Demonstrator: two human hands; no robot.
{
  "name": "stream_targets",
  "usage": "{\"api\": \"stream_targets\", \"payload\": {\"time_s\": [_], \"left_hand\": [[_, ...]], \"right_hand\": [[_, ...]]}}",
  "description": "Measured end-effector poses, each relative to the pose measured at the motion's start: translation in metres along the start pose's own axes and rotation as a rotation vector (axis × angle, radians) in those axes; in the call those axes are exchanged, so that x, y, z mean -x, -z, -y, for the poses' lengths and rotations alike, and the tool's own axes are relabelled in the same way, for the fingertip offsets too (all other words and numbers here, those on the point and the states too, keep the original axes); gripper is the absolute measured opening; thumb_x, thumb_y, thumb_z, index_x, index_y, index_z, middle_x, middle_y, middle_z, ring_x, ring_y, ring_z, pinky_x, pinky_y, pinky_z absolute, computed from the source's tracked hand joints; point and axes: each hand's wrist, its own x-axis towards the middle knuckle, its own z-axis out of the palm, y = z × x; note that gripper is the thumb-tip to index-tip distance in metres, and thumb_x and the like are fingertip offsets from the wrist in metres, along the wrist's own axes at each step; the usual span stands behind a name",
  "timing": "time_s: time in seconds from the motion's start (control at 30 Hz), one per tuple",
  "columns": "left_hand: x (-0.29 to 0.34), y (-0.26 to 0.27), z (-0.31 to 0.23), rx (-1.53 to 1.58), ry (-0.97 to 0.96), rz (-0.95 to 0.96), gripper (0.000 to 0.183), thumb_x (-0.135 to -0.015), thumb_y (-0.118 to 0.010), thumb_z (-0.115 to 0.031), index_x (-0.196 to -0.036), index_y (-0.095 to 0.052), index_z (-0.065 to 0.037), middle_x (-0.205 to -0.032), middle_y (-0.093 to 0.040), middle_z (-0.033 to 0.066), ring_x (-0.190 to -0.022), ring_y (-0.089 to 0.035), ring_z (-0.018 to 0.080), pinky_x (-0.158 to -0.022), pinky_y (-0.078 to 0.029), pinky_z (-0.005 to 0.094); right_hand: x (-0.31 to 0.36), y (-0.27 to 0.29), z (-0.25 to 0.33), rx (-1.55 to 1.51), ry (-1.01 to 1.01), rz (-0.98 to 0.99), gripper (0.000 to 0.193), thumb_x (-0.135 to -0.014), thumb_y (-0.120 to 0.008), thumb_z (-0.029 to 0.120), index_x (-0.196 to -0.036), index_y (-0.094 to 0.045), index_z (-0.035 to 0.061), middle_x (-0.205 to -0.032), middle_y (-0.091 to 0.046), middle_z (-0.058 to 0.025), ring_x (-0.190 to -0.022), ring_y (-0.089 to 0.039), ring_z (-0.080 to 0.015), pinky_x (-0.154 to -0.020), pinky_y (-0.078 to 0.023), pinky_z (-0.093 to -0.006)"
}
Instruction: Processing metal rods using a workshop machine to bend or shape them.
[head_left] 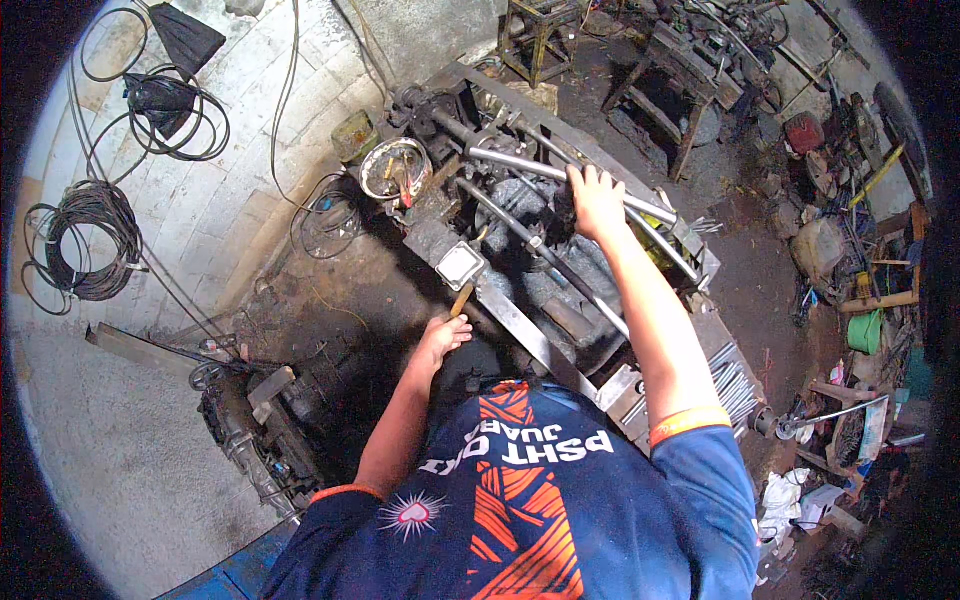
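My left hand (pixel 443 338) is closed round the end of a wooden handle (pixel 461 301). The handle's far end meets a small square white-topped piece (pixel 460 264) with a dark rim; I cannot tell whether the two are joined. My right hand (pixel 597 203) lies over a shiny metal pipe (pixel 525 164), fingers curled round its upper side. The pipe slants across a greasy machine bed (pixel 520 325). Nearer to me, a second long rod (pixel 530 238) with a collar runs roughly alongside it.
A round tub (pixel 394 168) with tools stands at the machine's left end. Thin metal rods (pixel 736 380) are stacked at right. Coiled black cable (pixel 90 240) hangs on the left wall. A dark motor-like machine (pixel 245 435) sits at lower left. A wooden bench (pixel 665 90) stands beyond.
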Motion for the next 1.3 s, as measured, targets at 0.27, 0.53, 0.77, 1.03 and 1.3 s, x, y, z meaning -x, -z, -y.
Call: {"api": "stream_targets", "payload": {"time_s": [0.27, 0.53, 0.77, 1.03, 1.3], "left_hand": [[-0.002, 0.001, 0.000, 0.011, -0.010, -0.004, 0.036, -0.090, -0.060, -0.035, -0.111, -0.058, -0.006, -0.099, -0.068, 0.0071, -0.079, -0.066, 0.0151, -0.072, -0.047, 0.0286], [-0.003, 0.002, 0.003, -0.001, -0.008, 0.000, 0.040, -0.089, -0.060, -0.036, -0.111, -0.058, -0.003, -0.103, -0.068, 0.0091, -0.086, -0.067, 0.0182, -0.075, -0.049, 0.0306], [-0.008, 0.005, 0.006, 0.001, -0.001, 0.007, 0.042, -0.089, -0.060, -0.037, -0.113, -0.058, -0.003, -0.106, -0.068, 0.0094, -0.086, -0.067, 0.0178, -0.076, -0.049, 0.0307], [-0.003, 0.001, 0.002, 0.018, -0.012, -0.020, 0.039, -0.090, -0.060, -0.036, -0.109, -0.060, -0.002, -0.104, -0.068, 0.0096, -0.083, -0.067, 0.0180, -0.074, -0.049, 0.0301], [-0.002, 0.001, 0.003, 0.016, -0.017, -0.016, 0.038, -0.089, -0.061, -0.036, -0.106, -0.061, -0.003, -0.101, -0.069, 0.0089, -0.083, -0.067, 0.0177, -0.075, -0.049, 0.0310]], "right_hand": [[0.003, 0.004, -0.002, 0.022, 0.004, 0.012, 0.078, -0.070, -0.069, 0.007, -0.140, -0.037, 0.0200, -0.125, -0.049, -0.0115, -0.112, -0.050, -0.0312, -0.093, -0.040, -0.0505], [0.000, -0.001, -0.002, 0.026, 0.012, 0.001, 0.077, -0.072, -0.067, 0.007, -0.141, -0.037, 0.0202, -0.125, -0.049, -0.0119, -0.114, -0.049, -0.0318, -0.095, -0.039, -0.0515], [-0.004, -0.003, -0.002, 0.012, 0.025, 0.003, 0.088, -0.063, -0.075, 0.009, -0.141, -0.035, 0.0178, -0.129, -0.046, -0.0143, -0.118, -0.047, -0.0347, -0.096, -0.039, -0.0529], [0.002, 0.003, 0.001, 0.021, 0.009, -0.013, 0.077, -0.071, -0.069, 0.008, -0.140, -0.038, 0.0198, -0.125, -0.049, -0.0114, -0.114, -0.049, -0.0315, -0.094, -0.039, -0.0519], [0.004, 0.005, 0.001, 0.012, 0.013, -0.015, 0.079, -0.070, -0.070, 0.008, -0.140, -0.038, 0.0196, -0.124, -0.049, -0.0112, -0.114, -0.049, -0.0311, -0.094, -0.039, -0.0515]]}}
